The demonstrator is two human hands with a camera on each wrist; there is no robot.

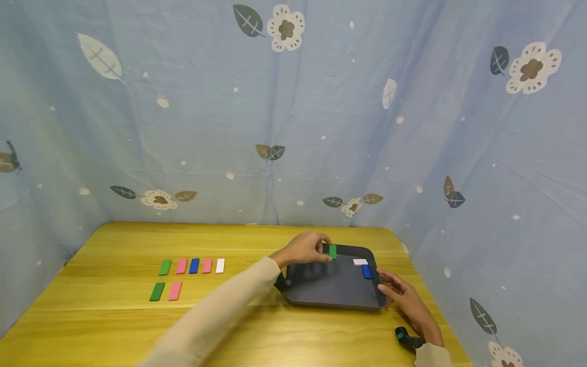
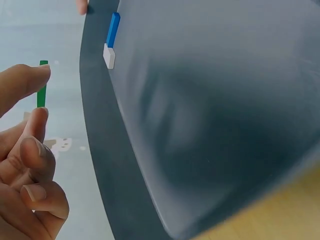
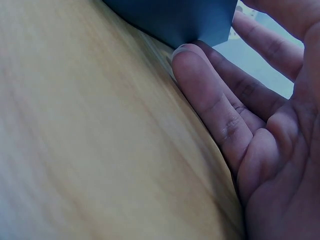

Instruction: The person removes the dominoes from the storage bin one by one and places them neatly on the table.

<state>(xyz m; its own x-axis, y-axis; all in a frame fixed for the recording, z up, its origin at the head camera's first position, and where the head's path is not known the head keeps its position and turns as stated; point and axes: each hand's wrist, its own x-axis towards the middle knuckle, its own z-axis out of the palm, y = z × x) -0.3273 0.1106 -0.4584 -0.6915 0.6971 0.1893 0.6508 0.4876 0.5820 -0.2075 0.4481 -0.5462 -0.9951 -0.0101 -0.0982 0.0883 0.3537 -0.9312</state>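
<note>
My left hand [image 1: 307,248] pinches a green tile [image 1: 332,251] between thumb and fingertips, above the back wall of a dark grey tray [image 1: 325,288]. In the left wrist view the same tile [image 2: 42,92] stands upright in the pinch, with the other fingers loosely curled below. Inside the tray, a white tile [image 1: 360,262] and a blue tile [image 1: 366,271] lie against each other near the right back corner. My right hand [image 1: 408,300] rests at the tray's right edge, its extended fingers touching the wall; the right wrist view shows its lower fingers [image 3: 210,95] along the table.
Left of the tray, several loose tiles lie in two rows. The back row has green, pink [image 1: 181,266], blue [image 1: 194,265], pink and white [image 1: 220,265]; the front row has green [image 1: 157,291] and pink [image 1: 175,291]. A patterned curtain [image 1: 206,127] surrounds the wooden table [image 1: 101,316].
</note>
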